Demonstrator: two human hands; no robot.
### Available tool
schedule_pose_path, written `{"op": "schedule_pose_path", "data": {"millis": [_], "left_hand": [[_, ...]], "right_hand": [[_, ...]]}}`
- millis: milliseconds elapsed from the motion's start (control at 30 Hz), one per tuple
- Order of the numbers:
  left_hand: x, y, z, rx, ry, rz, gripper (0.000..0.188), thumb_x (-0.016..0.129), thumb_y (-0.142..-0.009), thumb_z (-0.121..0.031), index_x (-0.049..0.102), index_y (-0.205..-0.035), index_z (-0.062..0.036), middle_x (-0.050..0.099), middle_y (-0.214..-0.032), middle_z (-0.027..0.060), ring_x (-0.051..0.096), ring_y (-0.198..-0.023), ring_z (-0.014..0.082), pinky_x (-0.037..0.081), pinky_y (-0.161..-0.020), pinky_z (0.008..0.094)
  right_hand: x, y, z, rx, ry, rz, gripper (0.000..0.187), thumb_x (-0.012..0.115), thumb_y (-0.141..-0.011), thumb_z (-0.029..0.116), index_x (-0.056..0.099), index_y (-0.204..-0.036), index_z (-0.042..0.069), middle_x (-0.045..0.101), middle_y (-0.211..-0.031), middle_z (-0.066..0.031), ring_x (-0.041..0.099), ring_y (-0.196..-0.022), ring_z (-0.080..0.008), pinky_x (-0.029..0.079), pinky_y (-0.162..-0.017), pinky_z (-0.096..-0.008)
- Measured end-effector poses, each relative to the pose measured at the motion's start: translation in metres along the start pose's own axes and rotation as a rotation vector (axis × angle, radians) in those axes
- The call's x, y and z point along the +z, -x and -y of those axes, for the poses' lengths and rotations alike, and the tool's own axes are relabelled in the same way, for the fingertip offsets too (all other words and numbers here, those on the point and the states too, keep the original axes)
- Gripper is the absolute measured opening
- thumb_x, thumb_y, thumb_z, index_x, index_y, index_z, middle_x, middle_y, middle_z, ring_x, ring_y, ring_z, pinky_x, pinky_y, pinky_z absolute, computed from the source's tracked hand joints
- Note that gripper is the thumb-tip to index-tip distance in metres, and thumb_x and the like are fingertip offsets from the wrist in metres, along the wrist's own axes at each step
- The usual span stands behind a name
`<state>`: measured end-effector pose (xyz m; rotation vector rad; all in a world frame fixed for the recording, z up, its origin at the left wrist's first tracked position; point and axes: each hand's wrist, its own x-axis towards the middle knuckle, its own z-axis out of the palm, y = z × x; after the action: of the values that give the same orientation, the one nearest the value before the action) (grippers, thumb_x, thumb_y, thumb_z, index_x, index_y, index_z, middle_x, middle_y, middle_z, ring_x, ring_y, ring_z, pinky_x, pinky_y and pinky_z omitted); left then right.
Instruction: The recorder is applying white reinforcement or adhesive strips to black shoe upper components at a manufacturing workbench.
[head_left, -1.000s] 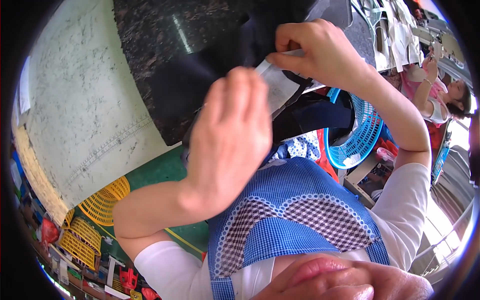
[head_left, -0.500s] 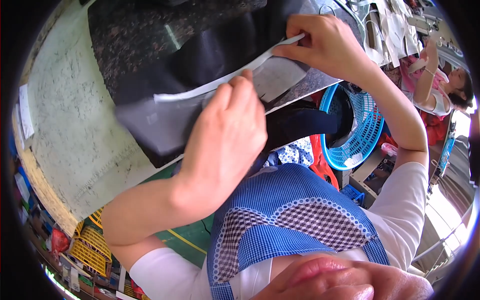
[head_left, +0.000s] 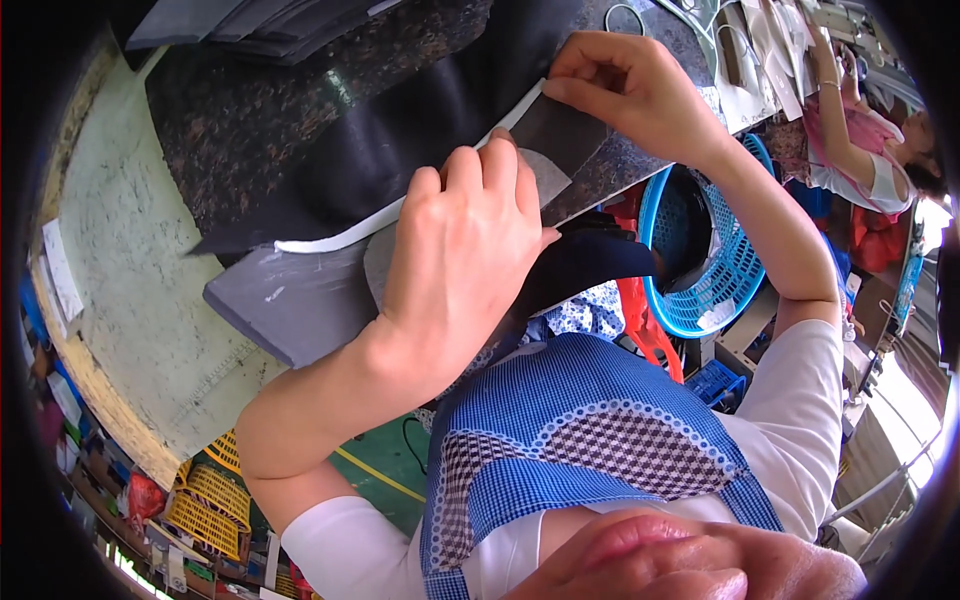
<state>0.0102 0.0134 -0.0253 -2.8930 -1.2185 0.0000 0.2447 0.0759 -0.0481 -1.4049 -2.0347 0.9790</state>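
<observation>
Fingertips of right hand [head_left: 630,90] pinch one end of white strip [head_left: 350,228]; left hand [head_left: 465,260] presses flat on dark sheet [head_left: 300,295], hiding the strip's middle.

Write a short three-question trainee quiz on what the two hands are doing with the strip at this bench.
1. True or false: the right hand pinches one end of the white strip.
2. The left hand presses down on: A) the blue basket, B) the strip and the black sheet, C) the yellow crate.
3. What colour is the flat board lying under the black sheet's near edge?

Key: 1 true; 2 B; 3 grey.
</observation>
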Motion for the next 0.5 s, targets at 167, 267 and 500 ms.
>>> {"op": "schedule_pose_path", "data": {"millis": [167,267,500], "left_hand": [[0.003,-0.01,0.001,-0.013,0.023,-0.006,0.075,0.079,-0.081,-0.053,0.06,-0.132,-0.0008,0.058,-0.094,0.0054,0.063,-0.08,0.0169,0.054,-0.069,0.0284],[0.0,-0.017,0.005,-0.014,0.108,-0.013,0.073,0.078,-0.081,-0.054,0.062,-0.129,-0.0017,0.059,-0.091,0.0067,0.064,-0.075,0.018,0.054,-0.064,0.0273],[0.007,-0.036,0.053,-0.044,0.358,-0.28,0.06,0.08,-0.085,-0.043,0.06,-0.131,-0.0088,0.056,-0.132,0.0163,0.053,-0.127,0.0393,0.045,-0.105,0.047]], "right_hand": [[0.003,-0.003,0.012,0.065,0.184,0.013,0.014,0.077,-0.092,0.015,0.069,-0.097,0.004,0.061,-0.07,-0.005,0.06,-0.063,-0.0117,0.048,-0.06,-0.0271],[0.0,0.003,0.011,-0.007,0.26,-0.071,0.016,0.078,-0.09,0.013,0.069,-0.1,0.005,0.061,-0.073,-0.0055,0.06,-0.065,-0.0145,0.049,-0.061,-0.0287],[0.022,0.038,0.007,-0.411,0.63,-0.103,0.048,0.074,-0.084,0.013,0.065,-0.131,0.007,0.057,-0.098,-0.0061,0.066,-0.084,-0.0228,0.057,-0.062,-0.0344]]}}
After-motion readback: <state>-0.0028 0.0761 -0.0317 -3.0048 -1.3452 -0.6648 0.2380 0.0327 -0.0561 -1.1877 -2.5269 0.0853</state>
